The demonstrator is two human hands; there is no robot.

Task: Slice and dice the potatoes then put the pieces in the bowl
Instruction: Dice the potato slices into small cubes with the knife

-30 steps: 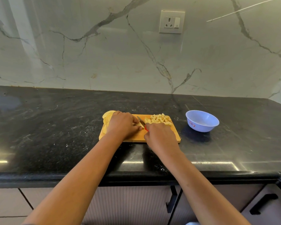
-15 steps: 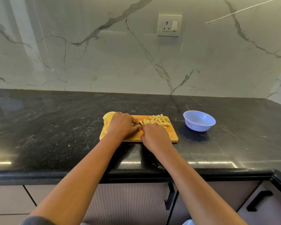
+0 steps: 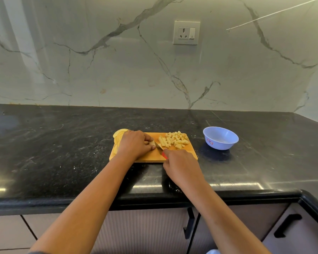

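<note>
A wooden cutting board (image 3: 155,137) lies on the black bench (image 3: 62,143). The left hand (image 3: 134,144) sits on the left half of the board. Its fingers are bent over a small potato piece (image 3: 152,143) and hold it down on the wood. The right hand (image 3: 180,165) is at the near right corner of the board. It is closed tight round the red handle of a knife (image 3: 159,146). The knife's blade points away across the board, and its tip is right beside the potato piece and the left hand's fingers.

A heap of cut pieces (image 3: 174,140), some long sticks and some small cubes, lies on the far right part of the board. A pile of round potato slices (image 3: 118,135) sits at the board's far left corner, partly hidden by the left hand.

A small light blue bowl (image 3: 221,144) with a red sticker stands on the bench, to the right of the board and not touching it. Far behind the board, a white socket (image 3: 186,32) is on the marble wall.
</note>
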